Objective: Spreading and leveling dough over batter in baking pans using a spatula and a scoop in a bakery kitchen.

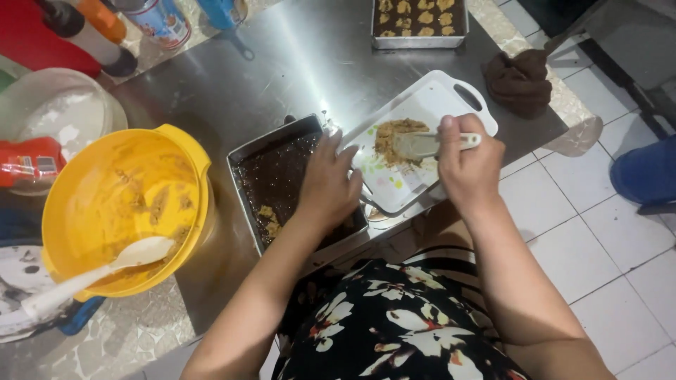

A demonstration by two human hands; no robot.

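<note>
The left hand [327, 184] is lying palm down over the near corner of a dark baking tray [282, 176], its fingers spread slightly and reaching onto the edge of the white cutting board [429, 98] just to its right. It is gripping nothing that can be seen; whatever is under the palm is hidden. Left of that hand, a few pale dough lumps [267, 219] are sitting on the tray's dark base, partly covered by the forearm.

The right hand [468, 165] is closing around the handle of a white spoon [429, 143], the fingers wrapping it tightly. The spoon's bowl is pointing toward the left hand and resting at a heap of brown dough [396, 134] on the board.

Far left of both hands, a yellow bowl [127, 211] smeared with dough is holding a second white spoon [98, 271], its handle running off past the rim.

Beyond the right hand, a brown cloth [520, 81] is lying bunched at the steel table's [282, 63] edge. Farther still, a second tray [419, 24] of dough pieces is being cut off by the top of the view, as are bottles and cans at the upper left.
</note>
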